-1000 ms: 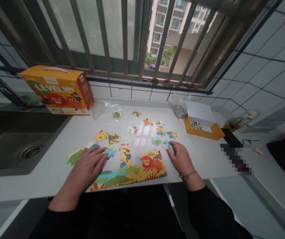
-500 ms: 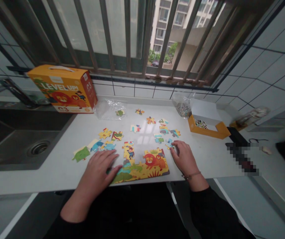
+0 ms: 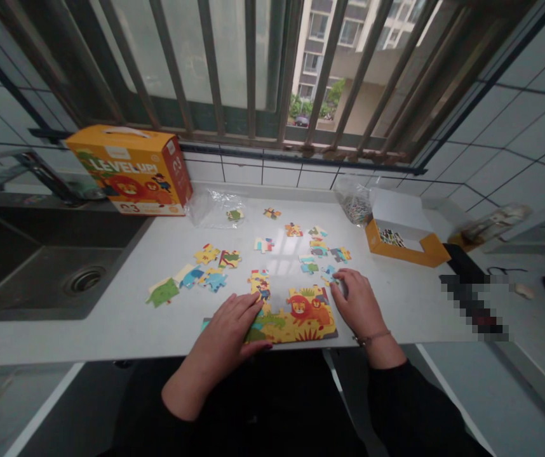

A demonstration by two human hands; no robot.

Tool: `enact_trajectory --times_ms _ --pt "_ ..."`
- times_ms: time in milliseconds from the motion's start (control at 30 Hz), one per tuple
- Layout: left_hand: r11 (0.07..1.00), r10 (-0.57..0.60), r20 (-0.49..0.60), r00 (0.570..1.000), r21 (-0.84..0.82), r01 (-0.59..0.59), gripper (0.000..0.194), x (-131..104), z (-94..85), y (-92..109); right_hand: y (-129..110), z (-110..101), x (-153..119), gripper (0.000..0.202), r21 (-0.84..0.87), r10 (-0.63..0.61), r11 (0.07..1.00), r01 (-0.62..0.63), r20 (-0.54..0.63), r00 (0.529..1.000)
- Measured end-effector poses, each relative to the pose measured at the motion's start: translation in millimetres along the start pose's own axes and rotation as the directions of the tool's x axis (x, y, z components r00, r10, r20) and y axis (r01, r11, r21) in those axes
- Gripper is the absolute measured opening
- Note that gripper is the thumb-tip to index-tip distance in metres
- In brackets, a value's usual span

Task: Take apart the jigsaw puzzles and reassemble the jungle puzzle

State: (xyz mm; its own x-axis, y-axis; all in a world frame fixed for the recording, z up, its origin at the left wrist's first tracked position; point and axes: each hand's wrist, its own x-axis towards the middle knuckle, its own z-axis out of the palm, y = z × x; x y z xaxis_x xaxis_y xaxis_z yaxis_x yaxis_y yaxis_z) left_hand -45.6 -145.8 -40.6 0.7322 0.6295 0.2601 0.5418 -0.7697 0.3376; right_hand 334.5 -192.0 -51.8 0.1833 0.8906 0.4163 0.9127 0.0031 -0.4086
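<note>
A partly joined jigsaw puzzle [image 3: 311,317] lies at the counter's front edge, showing two lions, a green crocodile and a small figure in a hat. My left hand [image 3: 227,330] rests flat over its left part, fingers stretched out and thumb along the front edge, covering some of the picture. To the right of the puzzle, my right hand [image 3: 359,303] has its fingers curled, with thumb and forefinger at the edge of a light blue puzzle piece [image 3: 328,274]. The fingertips partly hide that piece. A green puzzle piece [image 3: 164,292] and several blue ones lie to the left.
Several loose pieces are scattered behind the puzzle, one being an orange piece [image 3: 294,230]. A clear plastic bag [image 3: 208,209] lies beside the yellow puzzle box [image 3: 129,171]. At right stand a bag of pieces [image 3: 356,206] and an open yellow tray [image 3: 406,252]. The sink [image 3: 39,279] is at left.
My left hand has shifted right and now covers more of the puzzle's left part. My right hand stays at the light blue piece. The whole view has shifted slightly.
</note>
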Motion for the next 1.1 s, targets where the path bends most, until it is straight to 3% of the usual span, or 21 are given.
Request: enact_trajectory --times_ms 267,367,467,600,800,1100 --pt "1.0 0.017 -0.035 0.999 0.023 -0.016 0.073 -3 -4.9 4 1 1 -1 0.025 -0.01 0.013 1.0 -0.013 -0.001 1.0" --pt "0.993 -0.071 -0.133 0.989 0.08 0.082 0.061 -4 -17.6 -2 2 2 -1 0.026 -0.009 0.012 1.0 -0.012 -0.001 1.0" --pt "0.937 -0.243 -0.225 0.944 0.197 0.288 0.052 -5 -36.3 -21 2 2 -2 0.025 -0.012 0.012 1.0 -0.012 0.0 1.0" --pt "0.78 -0.458 -0.203 0.866 0.377 0.5 0.058 -7 -59.3 -60 2 2 -2 0.025 -0.025 0.009 1.0 -0.009 -0.003 1.0" --pt "0.771 -0.549 -0.098 0.83 0.326 0.548 0.062 -6 -76.2 -102 3 2 -2 0.026 -0.028 0.003 1.0 -0.003 -0.005 1.0" --pt "0.763 -0.571 -0.123 0.812 0.284 0.58 0.065 -2 -90.9 -109 3 3 -2 0.026 -0.023 0.008 1.0 -0.009 -0.007 1.0"
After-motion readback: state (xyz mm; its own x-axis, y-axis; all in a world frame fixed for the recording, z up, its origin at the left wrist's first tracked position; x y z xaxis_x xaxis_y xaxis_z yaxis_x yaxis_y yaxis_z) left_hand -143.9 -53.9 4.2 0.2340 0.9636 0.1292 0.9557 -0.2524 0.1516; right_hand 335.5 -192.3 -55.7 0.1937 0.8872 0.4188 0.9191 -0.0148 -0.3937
